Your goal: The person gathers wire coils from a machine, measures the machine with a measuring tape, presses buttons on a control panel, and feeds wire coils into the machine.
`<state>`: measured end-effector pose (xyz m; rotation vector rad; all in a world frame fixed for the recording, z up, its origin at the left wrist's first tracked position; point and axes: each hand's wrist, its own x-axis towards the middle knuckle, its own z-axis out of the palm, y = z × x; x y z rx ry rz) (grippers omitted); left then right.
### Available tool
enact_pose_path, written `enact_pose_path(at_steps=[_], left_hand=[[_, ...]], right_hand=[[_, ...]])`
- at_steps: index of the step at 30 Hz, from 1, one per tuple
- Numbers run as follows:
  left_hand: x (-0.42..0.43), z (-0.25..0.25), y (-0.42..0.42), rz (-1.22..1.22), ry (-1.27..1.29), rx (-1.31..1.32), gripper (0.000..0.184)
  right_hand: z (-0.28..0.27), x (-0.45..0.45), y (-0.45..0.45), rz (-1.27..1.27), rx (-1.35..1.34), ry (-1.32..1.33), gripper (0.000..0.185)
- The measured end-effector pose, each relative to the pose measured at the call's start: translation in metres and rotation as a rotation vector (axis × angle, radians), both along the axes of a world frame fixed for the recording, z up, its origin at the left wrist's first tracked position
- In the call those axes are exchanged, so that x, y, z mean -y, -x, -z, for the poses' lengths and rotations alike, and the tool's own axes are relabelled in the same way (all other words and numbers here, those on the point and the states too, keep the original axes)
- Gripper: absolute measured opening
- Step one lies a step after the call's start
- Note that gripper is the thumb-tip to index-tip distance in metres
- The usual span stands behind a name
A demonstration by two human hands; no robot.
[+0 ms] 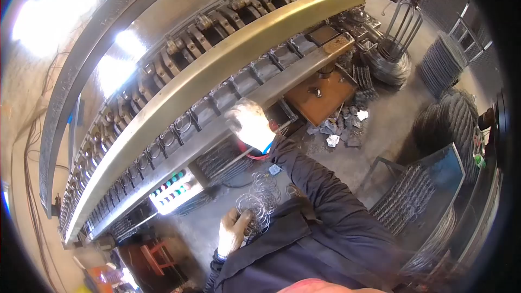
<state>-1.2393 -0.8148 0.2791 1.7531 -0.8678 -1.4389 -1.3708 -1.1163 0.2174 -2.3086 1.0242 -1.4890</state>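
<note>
My left hand [232, 232] is closed around a bunch of thin wire rings [260, 198], low in front of my dark jacket. The loose loops spread upward from my thumb and fingers. My right hand [249, 123] reaches out to the front edge of a long machine [217, 122]. Glare and motion smear its fingers, so whether it holds anything cannot be made out. Left of that hand, several wire rings [185, 125] sit at dark hooks along the machine's lower row.
A long yellowish bar [228, 49] crosses the machine above the hooks. The control panel [176, 189] with coloured buttons hangs below its front. A brown tray [320, 95] lies to the right, near scraps [342, 125] on the floor. Wire coils [448, 119] stand at far right.
</note>
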Motion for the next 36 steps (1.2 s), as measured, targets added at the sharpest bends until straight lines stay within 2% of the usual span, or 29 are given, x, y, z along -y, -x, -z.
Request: enact_pose_path(at_steps=[4, 6, 11, 13, 16, 19, 23, 24, 27, 28, 29, 30, 32, 33, 35, 36], left_hand=[[0.006, -0.005, 0.017, -0.006, 0.017, -0.076, 0.023], [0.005, 0.002, 0.022, -0.110, 0.042, -0.107, 0.020], [0.011, 0.001, 0.033, -0.055, 0.052, -0.166, 0.015], [0.014, -0.007, 0.045, -0.156, 0.027, -0.184, 0.016], [0.015, -0.005, 0.042, -0.087, 0.005, -0.081, 0.015], [0.022, -0.014, 0.058, -0.010, 0.002, -0.033, 0.015], [0.032, -0.021, 0.075, 0.054, -0.039, 0.053, 0.016], [0.033, -0.010, 0.069, 0.099, -0.010, 0.070, 0.016], [0.037, 0.006, 0.054, 0.178, -0.015, 0.040, 0.018], [0.039, 0.021, 0.041, 0.304, 0.095, 0.137, 0.019], [0.042, 0.022, 0.043, 0.426, 0.207, 0.231, 0.020], [0.044, 0.023, 0.044, 0.428, 0.207, 0.232, 0.020], [0.048, 0.004, 0.063, 0.801, 0.905, 0.641, 0.023], [0.045, 0.001, 0.064, 0.795, 0.900, 0.643, 0.023], [0.038, -0.005, 0.068, 0.586, 0.455, 0.436, 0.024], [0.035, -0.008, 0.070, 0.572, 0.451, 0.437, 0.024]], right_hand=[[-0.006, -0.006, 0.003, 0.049, 0.005, 0.029, 0.016], [0.003, -0.004, 0.002, 0.030, -0.016, -0.049, 0.017], [0.017, -0.001, -0.002, 0.037, 0.015, -0.050, 0.019], [0.017, -0.001, -0.001, 0.020, 0.014, -0.066, 0.020], [0.018, -0.004, -0.002, 0.120, 0.016, 0.051, 0.020], [0.023, -0.003, -0.003, 0.123, 0.052, 0.058, 0.019], [0.017, -0.011, 0.008, 0.205, 0.051, 0.165, 0.024], [0.004, -0.012, 0.013, -0.049, -0.157, -0.317, 0.029], [0.018, -0.008, 0.007, 0.006, -0.053, -0.158, 0.029], [0.017, -0.010, 0.009, 0.079, -0.050, -0.035, 0.015], [0.028, -0.004, 0.002, 0.085, -0.047, -0.034, 0.015], [0.038, 0.004, -0.007, 0.127, -0.017, 0.041, 0.008], [0.043, 0.007, -0.009, 0.168, 0.001, 0.133, 0.013], [0.046, 0.009, -0.010, 0.191, 0.010, 0.179, 0.020], [0.043, 0.006, -0.008, 0.062, 0.095, 0.073, 0.010], [0.043, 0.005, -0.008, 0.014, 0.122, 0.037, 0.007]])
